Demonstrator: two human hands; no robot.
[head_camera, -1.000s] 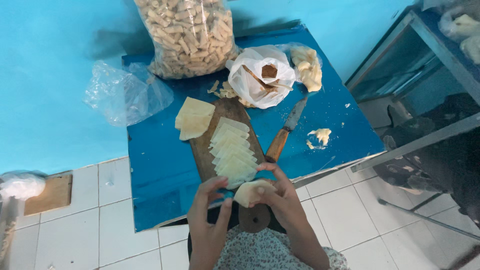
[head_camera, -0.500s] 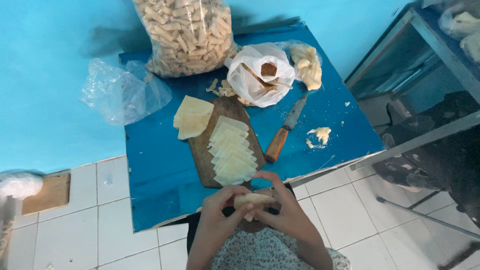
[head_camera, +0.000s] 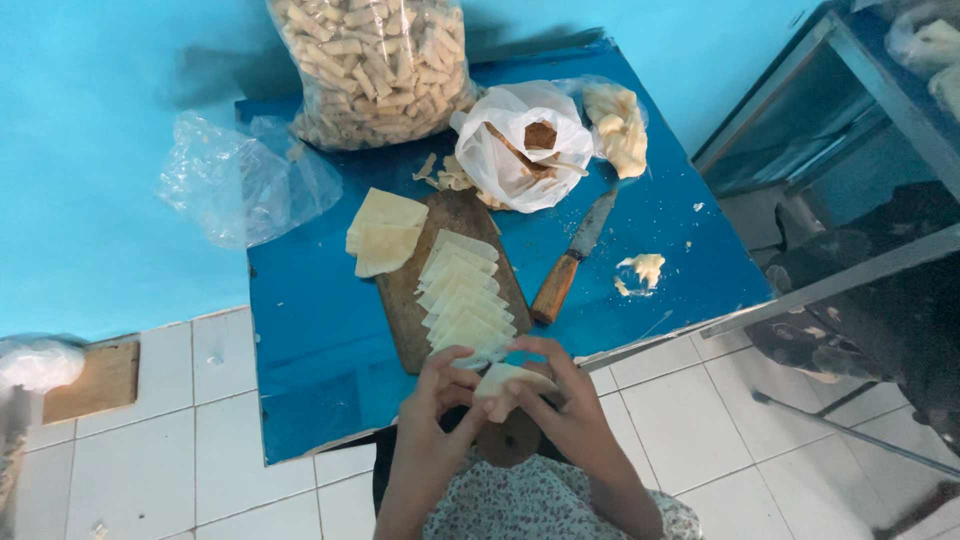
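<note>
Both hands meet at the near edge of the table, pinching one pale square dough wrapper between them. Left hand has fingers curled onto the wrapper's left side, thumb on top. Right hand closes on its right side, fingertips arched over the upper edge. Wrapper is held just above the round handle end of the brown wooden cutting board, partly folded.

On the board, just beyond the hands: a fanned row of pale yellow wrapper sheets, overlapping. At the board's far left corner, a small stack of bigger pale sheets, partly off onto the blue tabletop. Right of the board, wooden-handled knife lies diagonally, blade pointing away. Further right, a small lump of pale dough scrap.

Far side of the table: large clear plastic bag full of tan rolled snacks, white plastic bag with its mouth open, a cream dough pile just beside it. Crumpled clear plastic bag hangs off the left edge. White tiled floor below, turquoise wall behind.
</note>
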